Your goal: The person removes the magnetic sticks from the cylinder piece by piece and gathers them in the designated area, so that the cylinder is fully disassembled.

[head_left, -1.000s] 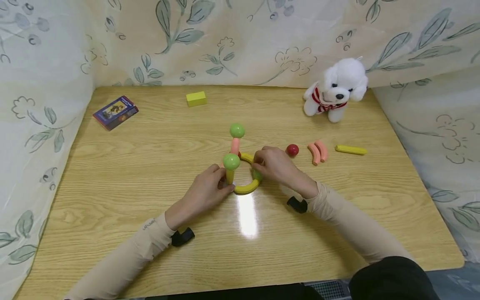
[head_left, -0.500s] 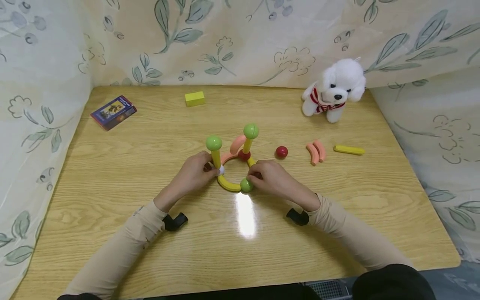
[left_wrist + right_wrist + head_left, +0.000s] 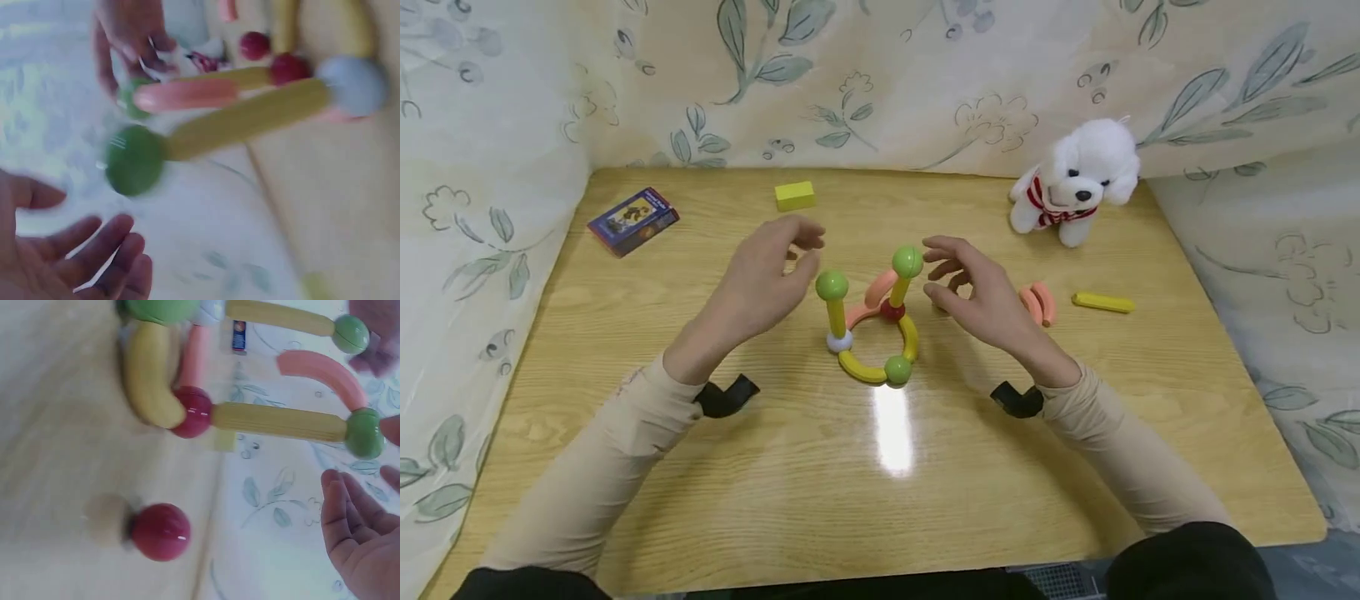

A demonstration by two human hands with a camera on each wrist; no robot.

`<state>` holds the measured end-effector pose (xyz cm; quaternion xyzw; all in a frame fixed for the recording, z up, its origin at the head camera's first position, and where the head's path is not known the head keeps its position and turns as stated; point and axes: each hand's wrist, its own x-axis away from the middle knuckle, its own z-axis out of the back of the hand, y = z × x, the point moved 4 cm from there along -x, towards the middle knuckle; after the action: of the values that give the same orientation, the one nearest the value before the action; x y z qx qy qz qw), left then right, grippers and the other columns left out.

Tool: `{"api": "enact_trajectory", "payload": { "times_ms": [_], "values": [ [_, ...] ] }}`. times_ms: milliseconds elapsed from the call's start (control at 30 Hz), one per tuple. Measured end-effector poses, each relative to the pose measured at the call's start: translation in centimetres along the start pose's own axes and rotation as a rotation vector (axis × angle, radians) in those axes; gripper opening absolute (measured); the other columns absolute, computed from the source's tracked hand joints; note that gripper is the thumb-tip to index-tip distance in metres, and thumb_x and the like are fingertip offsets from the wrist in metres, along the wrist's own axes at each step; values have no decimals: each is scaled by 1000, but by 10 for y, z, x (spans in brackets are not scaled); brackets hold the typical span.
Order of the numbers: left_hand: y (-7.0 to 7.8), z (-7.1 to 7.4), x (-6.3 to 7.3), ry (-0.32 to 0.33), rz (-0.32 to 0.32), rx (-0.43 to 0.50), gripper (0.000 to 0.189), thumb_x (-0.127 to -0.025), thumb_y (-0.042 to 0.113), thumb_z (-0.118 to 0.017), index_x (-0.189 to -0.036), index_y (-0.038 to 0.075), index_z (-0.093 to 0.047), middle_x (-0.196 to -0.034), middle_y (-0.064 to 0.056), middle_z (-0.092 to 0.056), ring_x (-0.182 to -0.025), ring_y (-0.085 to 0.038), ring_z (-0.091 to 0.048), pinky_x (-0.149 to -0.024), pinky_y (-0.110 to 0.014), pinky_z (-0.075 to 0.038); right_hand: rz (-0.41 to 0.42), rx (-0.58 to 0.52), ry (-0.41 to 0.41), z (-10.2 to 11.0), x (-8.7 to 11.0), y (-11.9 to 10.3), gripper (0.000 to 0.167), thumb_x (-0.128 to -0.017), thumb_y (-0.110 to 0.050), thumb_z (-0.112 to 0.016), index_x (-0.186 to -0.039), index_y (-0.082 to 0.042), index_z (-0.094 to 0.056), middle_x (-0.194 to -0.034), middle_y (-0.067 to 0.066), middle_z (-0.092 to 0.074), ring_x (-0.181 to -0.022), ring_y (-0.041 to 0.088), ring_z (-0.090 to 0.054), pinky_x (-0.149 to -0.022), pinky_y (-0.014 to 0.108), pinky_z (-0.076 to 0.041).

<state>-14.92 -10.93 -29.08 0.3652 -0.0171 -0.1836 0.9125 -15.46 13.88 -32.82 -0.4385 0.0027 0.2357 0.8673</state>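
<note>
Head view: 1 toy frame [image 3: 863, 314] stands on the wooden table [image 3: 737, 500], between the person's 2 hands. Its ring has 3 balls: 1 white ball [image 3: 839, 341] at the left, 1 red ball [image 3: 892, 312] at the back and 1 green ball [image 3: 898, 369] in front. They are joined by 2 yellow curved pieces [image 3: 862, 369] and 1 pink curved piece. From it rise 2 yellow sticks [image 3: 837, 318], slightly tilted, each topped by a green ball; a 2nd pink curved piece [image 3: 880, 287] reaches from the right-hand top. The left hand [image 3: 760, 279] is released, fingers loosely bent in the air. The right hand [image 3: 981, 296] also grasps nothing, its fingertips just beside the right top ball. Around them are 2 loose pink pieces [image 3: 1037, 304], 1 loose yellow stick [image 3: 1102, 302], 1 white plush dog [image 3: 1078, 179], 1 yellow block [image 3: 794, 196] and 1 blue box [image 3: 633, 221].

Left wrist view: the left hand's fingers are spread near 1 green-topped stick, apart from it. The picture is blurred.

Right wrist view: 1 loose red ball [image 3: 161, 531] lies on the table, apart from the frame. The right hand is unclenched; whether it touches the glossy green top cannot be told.
</note>
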Motion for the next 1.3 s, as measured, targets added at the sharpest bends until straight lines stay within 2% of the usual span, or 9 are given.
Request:
{"api": "enact_trajectory", "payload": {
  "times_ms": [100,233,433,633,767,900,1000,1167,1300],
  "values": [
    [29,-8,-18,-84,-78,-220,37,-95,33,-59,-116,3,-64,-116,-12,-68,-112,-30,-56,-94,-45,-47,54,-53,-21,-1,-4,-4,52,-93,-10,-64,-142,-15,-49,-136,9,-58,-117,22,-59,-92,40,-51],
    [40,-31,-27,-195,-108,-457,41,-91,45,-60,-103,6,-69,-104,-9,-72,-97,-30,-60,-82,-43,-51,90,-67,-70,-11,-7,-8,45,-94,-10,-64,-137,-9,-54,-132,9,-60,-113,23,-59,-95,44,-51],
    [38,-45,-25,-204,-99,-535,29,-90,37,-65,-75,13,-63,-71,-2,-63,-77,-26,-58,-73,-43,-50,101,-60,-65,-19,-10,-10,35,-92,-7,-65,-127,-6,-61,-121,9,-64,-100,24,-64,-94,42,-54],
    [40,-45,-24,-121,-182,-523,27,-93,24,-61,-69,11,-60,-59,-1,-53,-66,-26,-55,-62,-41,-48,133,-50,-46,-18,-11,-14,33,-92,-5,-66,-124,-4,-62,-118,11,-64,-98,24,-67,-92,40,-55],
    [40,-43,-23,-63,-213,-498,24,-89,17,-62,-66,10,-60,-55,0,-47,-61,-25,-52,-59,-38,-46,145,-21,-22,-17,-12,-18,31,-91,-5,-66,-122,-3,-63,-115,11,-65,-97,23,-69,-90,37,-56],
    [41,-42,-24,-36,-226,-480,23,-86,15,-64,-65,10,-59,-53,1,-45,-60,-25,-50,-58,-37,-45,145,3,-3,-15,-13,-20,30,-91,-5,-65,-121,-3,-64,-114,11,-66,-96,24,-69,-88,36,-57],
    [42,-39,-24,-26,-210,-457,22,-88,15,-63,-66,9,-61,-55,-1,-51,-62,-25,-51,-60,-37,-45,133,12,13,-13,-14,-21,30,-90,-3,-64,-120,-3,-63,-115,12,-66,-96,25,-69,-87,38,-57],
    [48,-20,-25,39,-170,-282,14,-91,17,-64,-83,6,-70,-77,-5,-70,-78,-26,-58,-69,-37,-48,110,24,40,-8,-13,-19,30,-91,-3,-63,-121,-3,-63,-114,13,-66,-97,26,-68,-88,42,-57],
    [55,14,-25,181,-158,-92,16,-95,19,-62,-99,6,-70,-94,-5,-74,-92,-21,-63,-84,-36,-50,126,31,45,-6,-14,-22,30,-91,-5,-64,-121,-3,-63,-113,12,-67,-97,24,-68,-89,39,-57]
  ]
}}
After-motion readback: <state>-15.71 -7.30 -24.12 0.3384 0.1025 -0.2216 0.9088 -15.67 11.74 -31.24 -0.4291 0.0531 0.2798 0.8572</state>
